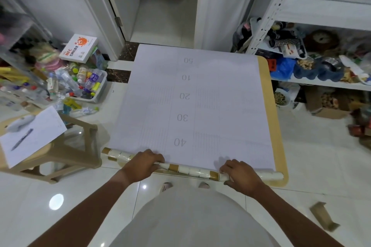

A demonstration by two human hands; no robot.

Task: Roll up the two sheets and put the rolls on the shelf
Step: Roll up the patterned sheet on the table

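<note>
From the head camera we saw the sheet [200,106] lying flat on the table [281,146], grid side up, numbered 10 to 50, its near edge a tile-patterned roll [192,171]. Our left hand [143,163] and right hand [240,174] curled their fingers over that roll.

Sheet [220,106] flat on table [278,126]

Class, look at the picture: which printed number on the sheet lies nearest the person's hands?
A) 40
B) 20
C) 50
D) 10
A: on the sheet, the 40 sits just above the rolled edge that the left hand and right hand grip.
</note>
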